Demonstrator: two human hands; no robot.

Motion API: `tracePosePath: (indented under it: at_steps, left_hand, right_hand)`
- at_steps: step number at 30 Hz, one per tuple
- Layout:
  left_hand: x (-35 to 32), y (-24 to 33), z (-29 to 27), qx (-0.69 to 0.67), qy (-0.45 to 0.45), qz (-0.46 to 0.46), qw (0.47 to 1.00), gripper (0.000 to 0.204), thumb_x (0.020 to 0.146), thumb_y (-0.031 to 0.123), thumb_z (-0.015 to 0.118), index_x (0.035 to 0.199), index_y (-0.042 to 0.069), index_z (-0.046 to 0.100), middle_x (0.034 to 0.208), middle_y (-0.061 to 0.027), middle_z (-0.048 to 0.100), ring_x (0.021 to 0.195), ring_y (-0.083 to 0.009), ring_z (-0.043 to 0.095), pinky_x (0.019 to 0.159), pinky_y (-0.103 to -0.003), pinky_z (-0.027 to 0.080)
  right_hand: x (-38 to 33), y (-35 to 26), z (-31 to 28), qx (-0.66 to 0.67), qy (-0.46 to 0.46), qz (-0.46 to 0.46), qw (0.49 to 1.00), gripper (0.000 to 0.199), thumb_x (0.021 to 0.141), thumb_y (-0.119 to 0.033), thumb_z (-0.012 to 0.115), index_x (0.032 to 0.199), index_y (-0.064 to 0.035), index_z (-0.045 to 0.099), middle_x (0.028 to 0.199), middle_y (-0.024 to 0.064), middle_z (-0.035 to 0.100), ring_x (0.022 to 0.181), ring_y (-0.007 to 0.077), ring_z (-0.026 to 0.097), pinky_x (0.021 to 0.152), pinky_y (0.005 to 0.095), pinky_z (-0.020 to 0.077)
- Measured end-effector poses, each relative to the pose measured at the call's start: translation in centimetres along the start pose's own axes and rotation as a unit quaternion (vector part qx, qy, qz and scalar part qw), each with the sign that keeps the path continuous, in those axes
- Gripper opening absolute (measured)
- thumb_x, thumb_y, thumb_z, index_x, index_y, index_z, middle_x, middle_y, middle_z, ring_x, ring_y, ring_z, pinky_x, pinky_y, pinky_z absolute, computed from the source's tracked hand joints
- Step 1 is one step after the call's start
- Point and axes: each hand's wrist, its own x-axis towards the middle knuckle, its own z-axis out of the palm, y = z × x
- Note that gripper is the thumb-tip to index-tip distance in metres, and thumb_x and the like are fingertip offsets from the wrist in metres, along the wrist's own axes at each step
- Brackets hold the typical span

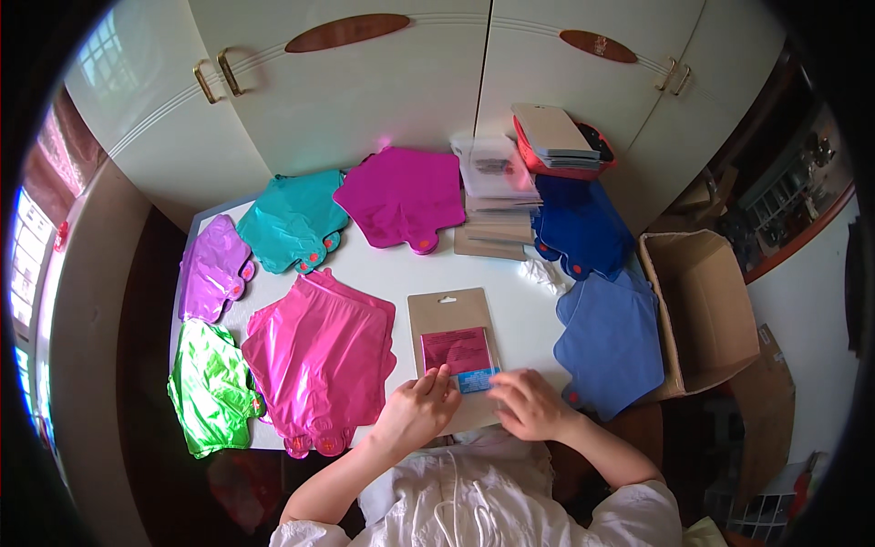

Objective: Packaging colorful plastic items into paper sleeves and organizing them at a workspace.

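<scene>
A tan backing card (447, 314) with a hang hole lies upright before me on the white table. On it is a folded pink foil packet (454, 349), with a small blue label (476, 380) at its lower right. The card seems to be in clear film. My left hand (424, 406) rests its outstretched fingertips on the lower edge of the packet. Beside the label, at the card's right edge, my right hand (530, 406) has bent fingers held apart. Nothing shows in its grasp.
Flat foil balloons lie in stacks around the table (410, 269): green (210, 392), lilac (214, 269), teal (292, 219), magenta (406, 196), pink (319, 356), dark blue (583, 228), light blue (611, 342). Cards (492, 242) and a red basket (556, 166) stand behind; a cardboard box (706, 310) is right.
</scene>
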Motion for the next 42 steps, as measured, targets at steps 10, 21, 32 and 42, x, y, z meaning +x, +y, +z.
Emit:
tracePosePath:
  at_steps: [10,21,32,42]
  left_hand:
    - [-0.1,0.0,0.0,-0.016,-0.002,-0.012,1.000,0.020,0.070,0.010,0.056,0.088,0.002,0.056,0.109,-0.0176,0.058,0.096,-0.0223,0.060,0.071,-0.029,0.053]
    - [-0.1,0.6,-0.6,-0.039,0.012,-0.042,0.998,0.024,0.070,0.008,0.055,0.092,0.001,0.058,0.111,-0.0150,0.057,0.100,-0.0231,0.058,0.076,-0.032,0.051]
    - [1.0,3.0,-0.3,-0.083,-0.006,-0.051,0.995,0.026,0.068,0.009,0.057,0.092,0.001,0.058,0.102,-0.0111,0.055,0.096,-0.0249,0.054,0.076,-0.035,0.046]
    - [2.8,7.1,3.7,-0.189,0.039,-0.116,0.974,0.016,0.076,0.010,0.057,0.090,0.003,0.052,0.087,-0.0114,0.052,0.077,-0.0255,0.052,0.064,-0.035,0.044]
  right_hand:
    - [1.6,2.5,0.2,0.069,0.037,0.059,0.995,0.044,0.067,-0.009,0.072,0.109,-0.0037,0.060,0.114,0.0095,0.058,0.108,0.0249,0.053,0.090,0.0353,0.0427]
    - [2.2,2.4,-0.8,0.018,0.017,0.030,0.999,0.041,0.066,-0.009,0.071,0.106,-0.0021,0.061,0.111,0.0076,0.059,0.105,0.0222,0.055,0.090,0.0337,0.0429]
    - [1.5,2.5,0.3,-0.048,0.058,-0.003,0.997,0.034,0.067,-0.005,0.067,0.101,-0.0023,0.062,0.107,0.0069,0.060,0.101,0.0203,0.057,0.087,0.0322,0.0459]
    - [1.5,2.7,-0.5,0.003,0.028,0.010,1.000,0.033,0.070,0.001,0.056,0.102,-0.0007,0.061,0.110,0.0098,0.059,0.102,0.0229,0.056,0.089,0.0331,0.0449]
